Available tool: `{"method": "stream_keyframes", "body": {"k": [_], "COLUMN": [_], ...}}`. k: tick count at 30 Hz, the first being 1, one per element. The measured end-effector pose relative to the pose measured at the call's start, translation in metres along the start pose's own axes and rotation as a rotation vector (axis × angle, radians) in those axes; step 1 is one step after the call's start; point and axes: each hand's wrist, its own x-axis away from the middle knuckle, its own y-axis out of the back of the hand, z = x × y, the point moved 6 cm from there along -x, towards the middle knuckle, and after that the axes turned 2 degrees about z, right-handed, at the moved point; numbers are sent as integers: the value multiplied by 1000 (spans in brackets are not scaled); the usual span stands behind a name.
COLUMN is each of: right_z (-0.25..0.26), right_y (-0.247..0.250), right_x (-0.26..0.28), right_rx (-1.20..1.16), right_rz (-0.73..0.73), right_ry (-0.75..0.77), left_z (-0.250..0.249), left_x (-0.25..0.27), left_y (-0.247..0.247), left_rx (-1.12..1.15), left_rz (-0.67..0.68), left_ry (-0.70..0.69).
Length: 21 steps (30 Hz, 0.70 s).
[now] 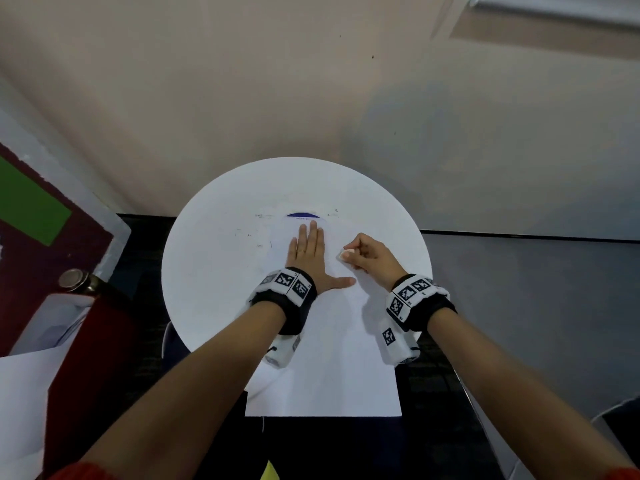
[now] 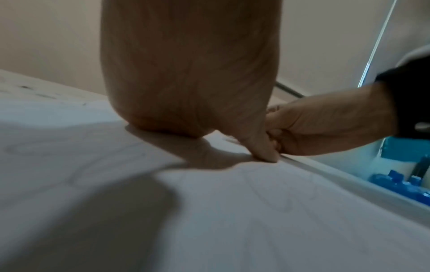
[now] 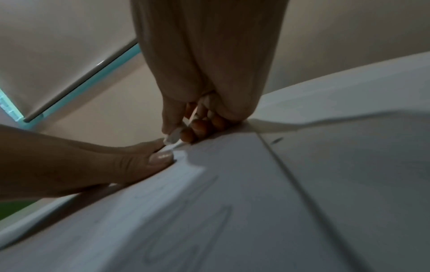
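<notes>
A white sheet of paper [image 1: 322, 368] with faint pencil lines lies on a round white table [image 1: 214, 271] and hangs over its near edge. My left hand [image 1: 308, 254] lies flat on the sheet, fingers straight, thumb spread to the right. My right hand [image 1: 367, 254] is curled just right of it and pinches a small white eraser [image 1: 344, 253] against the paper. In the right wrist view the eraser [image 3: 172, 137] shows between thumb and fingertips, touching the sheet [image 3: 232, 211] beside the left thumb [image 3: 149, 160]. In the left wrist view the palm [image 2: 186, 82] presses the paper [image 2: 209, 211].
A dark blue shape [image 1: 300, 215] peeks out under the paper's far end. A dark red and green board [image 1: 31, 216] and a round metal knob [image 1: 72, 278] stand at the left. Beige wall [image 1: 277, 81] rises behind the table. Dark floor [image 1: 346, 445] lies below.
</notes>
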Motion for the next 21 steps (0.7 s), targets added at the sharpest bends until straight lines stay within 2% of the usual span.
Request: {"method": "stream_keyframes", "body": {"k": [4, 8, 12, 17, 21], "right_z": [9, 33, 34, 18, 35], "right_y": [-5, 1, -4, -7, -2], "right_x": [-4, -35, -38, -10, -41], "right_rx": [232, 403, 478, 518, 521], "right_rz": [63, 14, 9, 138, 61], "right_ry": [56, 101, 79, 72, 78], "left_z": [3, 1, 1, -1, -2], "left_x": [-3, -4, -6, -7, -7], "left_y": [0, -2, 0, -1, -2], "left_rx": [19, -5, 8, 47, 22], "left_rz": [-40, -14, -6, -81, -52], "left_ry": [15, 27, 45, 85, 104]}}
